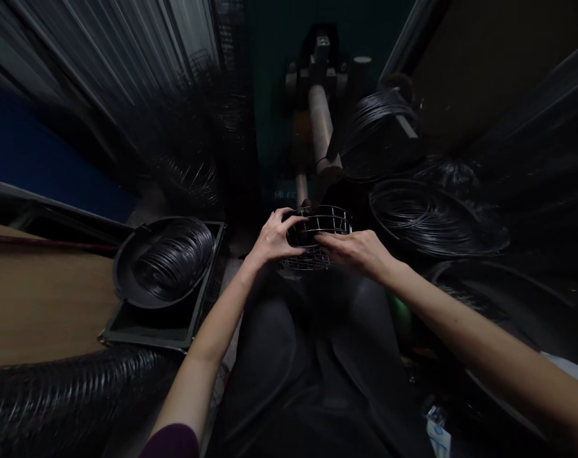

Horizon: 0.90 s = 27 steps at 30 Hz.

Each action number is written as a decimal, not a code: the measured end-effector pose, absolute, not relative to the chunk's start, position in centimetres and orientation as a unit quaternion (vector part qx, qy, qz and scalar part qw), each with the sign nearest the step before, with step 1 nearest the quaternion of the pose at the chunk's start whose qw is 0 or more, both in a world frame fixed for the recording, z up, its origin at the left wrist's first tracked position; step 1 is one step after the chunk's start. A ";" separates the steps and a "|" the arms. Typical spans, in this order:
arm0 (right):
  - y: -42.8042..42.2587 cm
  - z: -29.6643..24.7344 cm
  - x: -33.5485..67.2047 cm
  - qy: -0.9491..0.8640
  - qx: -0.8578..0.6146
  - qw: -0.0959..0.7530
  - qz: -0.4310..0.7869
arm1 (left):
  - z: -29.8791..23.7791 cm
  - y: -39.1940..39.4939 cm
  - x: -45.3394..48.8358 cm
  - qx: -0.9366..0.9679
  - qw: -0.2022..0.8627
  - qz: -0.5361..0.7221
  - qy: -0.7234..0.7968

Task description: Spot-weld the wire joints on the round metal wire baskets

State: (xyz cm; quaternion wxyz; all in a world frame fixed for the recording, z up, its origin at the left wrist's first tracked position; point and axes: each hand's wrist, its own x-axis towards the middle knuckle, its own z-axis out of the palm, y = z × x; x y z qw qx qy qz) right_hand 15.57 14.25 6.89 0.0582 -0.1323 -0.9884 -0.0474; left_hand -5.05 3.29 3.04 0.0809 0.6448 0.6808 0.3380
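Observation:
A round wire basket [334, 219] of thin metal rods is in front of me, above my knees and below the machine's arm. My left hand [275, 236] grips its left side, thumb and fingers curved round the wires. At the near right part of the rim, my right hand [353, 251] holds the basket with its fingers close together. The machine's light cylindrical arm [321, 124] comes down toward the basket's far side; whether they touch is too dark to tell.
To the left, a dark pan [126, 280] with wire rings rests on a crate [148, 334]. On the right, another pan [499, 238] holds wire rings, and a bundle of rings [384, 108] hangs beside the machine. Stacked wire pieces [79, 388] lie at lower left.

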 end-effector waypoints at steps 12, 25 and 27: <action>15.2 7.3 13.9 -0.988 -0.137 0.053 -0.041 | 3.4 3.9 -6.3 0.639 0.071 0.328 0.692; 15.5 5.7 14.4 -0.965 -0.215 0.150 -0.009 | 4.0 4.7 -6.9 0.594 0.114 0.412 0.682; 16.1 5.4 14.2 -0.958 -0.234 0.168 -0.008 | 4.1 5.3 -7.3 0.593 0.118 0.413 0.681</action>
